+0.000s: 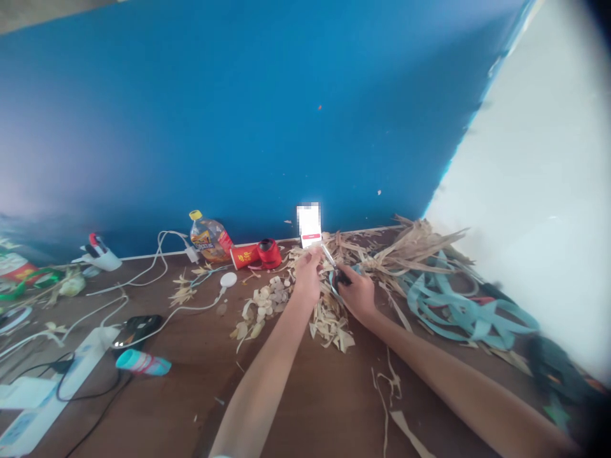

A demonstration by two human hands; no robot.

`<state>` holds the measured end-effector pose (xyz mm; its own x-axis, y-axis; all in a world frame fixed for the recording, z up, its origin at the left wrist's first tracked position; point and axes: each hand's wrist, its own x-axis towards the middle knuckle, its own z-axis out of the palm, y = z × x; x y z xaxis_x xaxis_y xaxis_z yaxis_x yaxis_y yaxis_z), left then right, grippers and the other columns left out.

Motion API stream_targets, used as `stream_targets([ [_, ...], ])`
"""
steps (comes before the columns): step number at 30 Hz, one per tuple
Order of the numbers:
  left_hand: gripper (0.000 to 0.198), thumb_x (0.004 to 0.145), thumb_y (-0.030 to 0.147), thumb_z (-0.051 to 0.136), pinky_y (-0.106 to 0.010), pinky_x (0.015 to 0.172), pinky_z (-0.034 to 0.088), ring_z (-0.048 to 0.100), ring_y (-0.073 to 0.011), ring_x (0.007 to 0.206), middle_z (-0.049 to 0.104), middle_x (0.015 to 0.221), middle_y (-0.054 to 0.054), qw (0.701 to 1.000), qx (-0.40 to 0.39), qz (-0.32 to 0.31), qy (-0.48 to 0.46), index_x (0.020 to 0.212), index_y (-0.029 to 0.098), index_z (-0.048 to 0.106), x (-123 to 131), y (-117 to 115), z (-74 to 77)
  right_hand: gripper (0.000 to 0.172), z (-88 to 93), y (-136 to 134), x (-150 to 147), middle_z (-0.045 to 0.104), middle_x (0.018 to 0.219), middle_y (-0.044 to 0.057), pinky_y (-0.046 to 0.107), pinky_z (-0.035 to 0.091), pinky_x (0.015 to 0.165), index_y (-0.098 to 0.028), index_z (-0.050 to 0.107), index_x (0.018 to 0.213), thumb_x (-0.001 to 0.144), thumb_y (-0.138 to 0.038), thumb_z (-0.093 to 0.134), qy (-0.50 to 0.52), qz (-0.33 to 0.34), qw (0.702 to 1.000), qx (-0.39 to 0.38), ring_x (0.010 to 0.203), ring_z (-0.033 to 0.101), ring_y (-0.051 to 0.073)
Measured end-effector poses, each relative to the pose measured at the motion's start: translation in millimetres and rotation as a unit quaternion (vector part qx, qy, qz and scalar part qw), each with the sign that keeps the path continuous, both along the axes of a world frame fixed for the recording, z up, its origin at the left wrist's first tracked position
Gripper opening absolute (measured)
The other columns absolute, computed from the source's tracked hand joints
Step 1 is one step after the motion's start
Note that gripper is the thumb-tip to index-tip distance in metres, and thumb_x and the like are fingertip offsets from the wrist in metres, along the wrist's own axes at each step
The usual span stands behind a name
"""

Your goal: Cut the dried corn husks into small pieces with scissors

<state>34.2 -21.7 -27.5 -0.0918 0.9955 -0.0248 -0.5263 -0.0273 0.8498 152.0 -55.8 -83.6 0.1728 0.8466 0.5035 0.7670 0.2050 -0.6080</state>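
My right hand (356, 291) is wrapped round the dark handle of a pair of scissors (329, 256), whose metal blades point up and left toward my other hand. With fingers pinched together, my left hand (308, 275) is close to the blade tips; what it holds is too small to make out. Below and between the hands lies a pile of pale cut husk strips (331, 324). To the left is a heap of small pale rounded pieces (265, 302). Long dried husk leaves (415, 245) are bunched on the right. A phone with a bright screen (310, 222) leans against the wall behind.
A drink bottle (210, 238), a red cup (245, 256) and a red roll (269, 254) stand along the blue wall. Coiled light-blue ribbon (470, 312) lies right. A power strip (67, 381), cables, a black device (138, 329) and a blue tube (143, 363) occupy the left.
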Motion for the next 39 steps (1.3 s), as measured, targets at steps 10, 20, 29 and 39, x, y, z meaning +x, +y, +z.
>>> stream_targets([
  [10,0.030,0.068,0.041,0.072,-0.022,0.057,0.028,0.035,-0.0064,0.056,0.048,0.064,0.002,0.996,0.036,-0.019,0.075,0.065,0.015,0.057,-6,-4,6.5,0.037,0.1,0,0,0.071,0.070,0.002,0.023,0.040,0.057,-0.023,0.070,0.107,0.073,-0.023,0.054,0.011,0.039,0.999,-0.007,0.059,0.062,0.017],
  [20,0.029,0.067,0.042,0.072,-0.022,0.056,0.027,0.035,-0.0066,0.055,0.050,0.063,0.002,0.997,0.024,-0.017,0.071,0.069,0.015,0.060,-9,1,-1.4,0.037,-1.4,4,1,0.073,0.079,0.004,0.023,0.043,0.062,-0.020,0.071,0.106,0.075,-0.020,0.052,0.035,0.092,0.995,-0.018,0.066,0.064,0.018],
  [29,0.020,0.066,0.034,0.072,-0.024,0.065,0.036,0.047,-0.0110,0.065,0.058,0.066,-0.001,0.975,0.069,0.040,0.208,0.071,0.015,0.069,-30,12,-0.9,0.033,8.0,2,1,0.072,0.075,0.003,0.022,0.040,0.060,-0.021,0.073,0.099,0.075,-0.018,0.050,0.020,0.104,0.993,-0.050,0.065,0.062,0.016],
  [39,0.025,0.063,0.034,0.078,-0.021,0.054,0.031,0.039,-0.0051,0.052,0.052,0.061,0.003,1.000,0.000,-0.027,0.012,0.068,0.015,0.062,-14,5,5.4,0.035,-2.1,4,1,0.074,0.083,0.004,0.023,0.044,0.064,-0.022,0.070,0.106,0.076,-0.022,0.052,0.010,0.076,0.997,-0.029,0.070,0.066,0.018],
])
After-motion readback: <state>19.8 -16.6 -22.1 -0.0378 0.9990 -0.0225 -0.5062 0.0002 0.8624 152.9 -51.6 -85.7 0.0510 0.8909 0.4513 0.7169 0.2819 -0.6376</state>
